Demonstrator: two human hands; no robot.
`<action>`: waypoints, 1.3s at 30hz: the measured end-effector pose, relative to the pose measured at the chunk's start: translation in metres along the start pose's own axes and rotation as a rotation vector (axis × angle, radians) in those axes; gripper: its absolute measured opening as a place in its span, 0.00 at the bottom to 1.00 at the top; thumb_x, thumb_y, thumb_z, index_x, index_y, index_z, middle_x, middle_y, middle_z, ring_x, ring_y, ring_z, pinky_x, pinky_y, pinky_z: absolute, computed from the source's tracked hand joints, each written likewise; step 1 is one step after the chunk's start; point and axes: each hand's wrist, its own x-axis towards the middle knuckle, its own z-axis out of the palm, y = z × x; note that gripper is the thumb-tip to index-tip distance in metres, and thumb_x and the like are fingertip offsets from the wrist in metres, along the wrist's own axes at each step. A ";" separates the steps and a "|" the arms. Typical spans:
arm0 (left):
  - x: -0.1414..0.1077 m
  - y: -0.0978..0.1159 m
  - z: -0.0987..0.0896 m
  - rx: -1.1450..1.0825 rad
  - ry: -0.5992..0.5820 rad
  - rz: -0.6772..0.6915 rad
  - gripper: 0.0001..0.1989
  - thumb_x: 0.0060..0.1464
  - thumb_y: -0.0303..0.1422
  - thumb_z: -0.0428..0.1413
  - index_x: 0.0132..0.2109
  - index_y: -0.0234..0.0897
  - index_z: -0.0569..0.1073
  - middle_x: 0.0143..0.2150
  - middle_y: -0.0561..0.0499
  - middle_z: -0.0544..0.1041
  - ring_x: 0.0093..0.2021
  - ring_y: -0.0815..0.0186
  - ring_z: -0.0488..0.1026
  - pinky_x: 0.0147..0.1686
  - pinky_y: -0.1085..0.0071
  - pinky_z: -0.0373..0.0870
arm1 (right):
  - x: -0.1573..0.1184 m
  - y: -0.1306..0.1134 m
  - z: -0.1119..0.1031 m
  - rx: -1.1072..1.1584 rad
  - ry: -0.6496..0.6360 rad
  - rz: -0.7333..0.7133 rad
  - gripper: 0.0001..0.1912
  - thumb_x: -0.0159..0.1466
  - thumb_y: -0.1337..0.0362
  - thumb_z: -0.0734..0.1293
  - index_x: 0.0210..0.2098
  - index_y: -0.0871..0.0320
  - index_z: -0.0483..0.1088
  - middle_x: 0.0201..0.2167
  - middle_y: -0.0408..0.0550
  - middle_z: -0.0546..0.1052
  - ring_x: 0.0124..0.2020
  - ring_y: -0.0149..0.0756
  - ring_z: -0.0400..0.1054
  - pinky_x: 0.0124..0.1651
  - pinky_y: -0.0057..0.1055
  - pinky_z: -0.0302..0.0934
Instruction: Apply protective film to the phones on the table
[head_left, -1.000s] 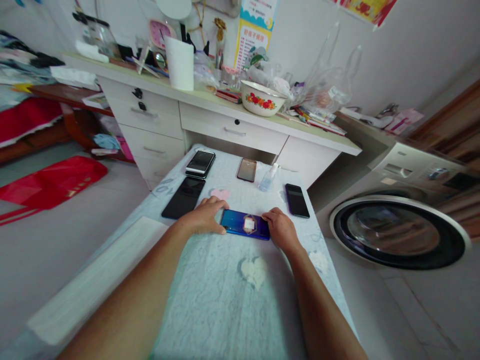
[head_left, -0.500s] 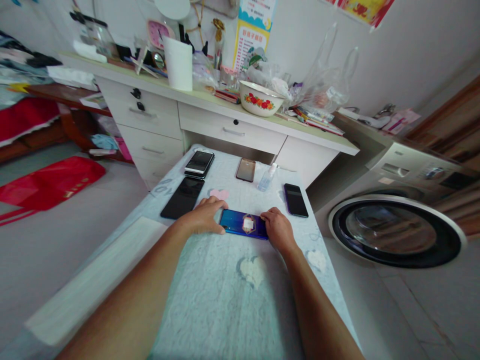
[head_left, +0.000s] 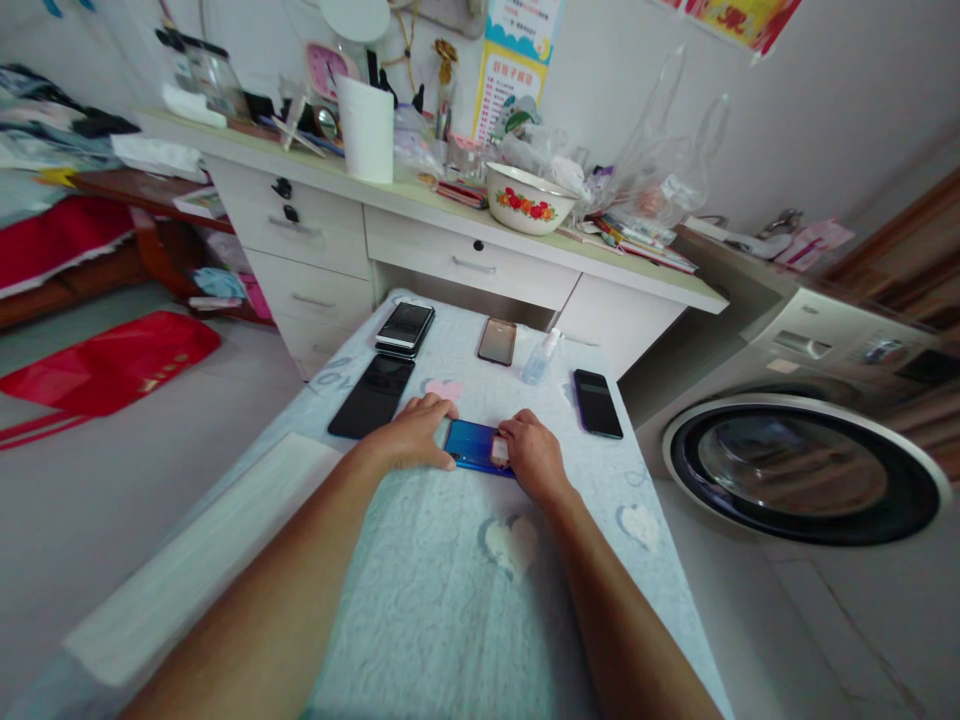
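Observation:
A blue-purple phone (head_left: pixel 472 440) lies back up and crosswise on the cloth-covered table. My left hand (head_left: pixel 416 432) grips its left end, thumb at the near edge and fingers at the far edge. Over its right part is my right hand (head_left: pixel 534 450), with curled fingers at a small hexagonal piece with a pale square (head_left: pixel 500 451) on the phone's back. The hand hides the phone's right end, and whether the fingers pinch that piece is unclear. A black phone (head_left: pixel 372 396) lies just beyond my left hand. Another dark phone (head_left: pixel 598 403) is at the right edge.
Farther back lie stacked phones (head_left: pixel 405 328), a brownish translucent phone case (head_left: pixel 497 341) and a clear spray bottle (head_left: pixel 541 357). A pale strip (head_left: pixel 202 560) runs along the table's left side. Behind stands a drawer desk (head_left: pixel 472 262) with a flowered bowl (head_left: pixel 529 200); a washing machine (head_left: pixel 802 350) is at right.
My right hand has moved left from the phone's right end onto the hexagonal piece, now partly covering it. My left hand keeps its grip. The view has shifted slightly.

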 end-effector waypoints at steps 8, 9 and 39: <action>0.000 0.001 0.001 0.005 0.008 0.002 0.31 0.35 0.39 0.63 0.50 0.42 0.66 0.53 0.48 0.64 0.55 0.54 0.61 0.54 0.63 0.62 | 0.008 -0.014 0.001 0.000 0.003 -0.044 0.13 0.67 0.66 0.59 0.41 0.53 0.75 0.40 0.46 0.72 0.36 0.32 0.68 0.36 0.27 0.55; 0.000 0.000 0.001 0.009 0.009 0.005 0.31 0.35 0.40 0.63 0.50 0.42 0.66 0.53 0.48 0.64 0.55 0.54 0.61 0.53 0.63 0.62 | 0.009 -0.017 0.001 0.001 -0.001 -0.046 0.14 0.67 0.67 0.58 0.41 0.53 0.75 0.40 0.47 0.72 0.36 0.32 0.68 0.36 0.27 0.55; 0.001 0.000 0.003 -0.016 0.049 -0.030 0.40 0.32 0.41 0.64 0.54 0.40 0.58 0.57 0.43 0.62 0.61 0.51 0.58 0.58 0.60 0.58 | 0.027 -0.052 0.004 0.071 -0.042 -0.210 0.15 0.65 0.70 0.58 0.42 0.52 0.75 0.43 0.45 0.72 0.40 0.32 0.67 0.40 0.25 0.57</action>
